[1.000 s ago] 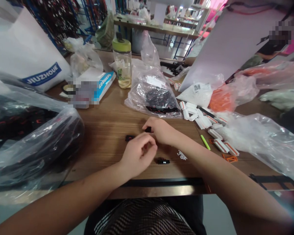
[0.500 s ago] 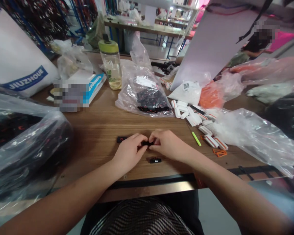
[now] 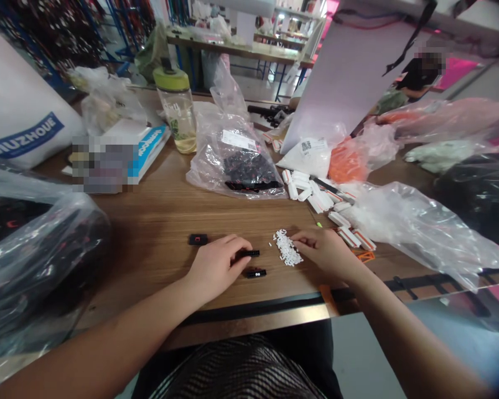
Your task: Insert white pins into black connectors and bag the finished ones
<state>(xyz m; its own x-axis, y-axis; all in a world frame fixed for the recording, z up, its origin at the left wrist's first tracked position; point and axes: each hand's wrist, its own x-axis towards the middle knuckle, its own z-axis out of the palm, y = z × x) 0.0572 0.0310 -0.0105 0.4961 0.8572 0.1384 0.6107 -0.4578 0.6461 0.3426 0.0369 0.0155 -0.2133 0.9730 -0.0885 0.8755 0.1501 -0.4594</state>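
Between the thumb and fingers of my left hand (image 3: 218, 263) is a black plastic connector (image 3: 253, 253), its right end sticking out. Just below lies a second black connector piece (image 3: 256, 274) with two white dots on its side. Left of that hand, a black block (image 3: 198, 239) with a red outline rests on the table. My right hand (image 3: 326, 252) is at the right edge of a heap of tiny white pieces (image 3: 286, 249). Its fingertips are drawn together in a pinch; whatever they hold is too small to make out.
A clear bag of black parts (image 3: 249, 166) and a lidded bottle (image 3: 177, 113) stand behind. White strips (image 3: 316, 194), orange frames (image 3: 363, 256) and a plastic bag (image 3: 424, 221) lie right. A large bag (image 3: 45, 266) fills the left. The table edge (image 3: 274, 303) runs in front.
My right hand has moved right, away from my left hand, and the white heap it had covered now shows. The left hand still holds the black connector. The view has shifted slightly.
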